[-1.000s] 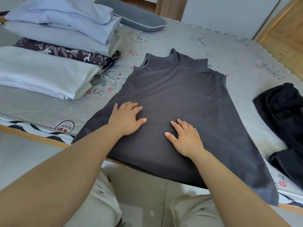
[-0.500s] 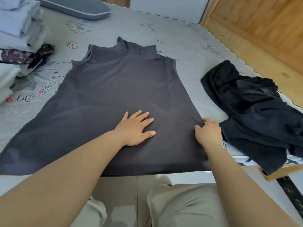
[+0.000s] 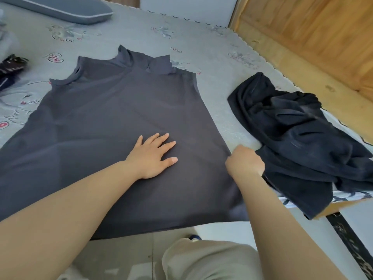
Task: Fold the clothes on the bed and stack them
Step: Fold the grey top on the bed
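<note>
Patterned clothes [image 3: 10,67] at bed's [image 3: 212,43] left edge, mostly out of view. Grey sleeveless garment [image 3: 113,118] spread flat mid-bed, hem hanging over near edge. Your left hand [image 3: 152,158] lies on it, fingers straight and spread — no grip. Your right hand [image 3: 245,163] curls round garment's right side edge, pinching it. Black crumpled garment [image 3: 298,138] just beside, at near right corner — pillow [image 3: 66,7] at far edge.
</note>
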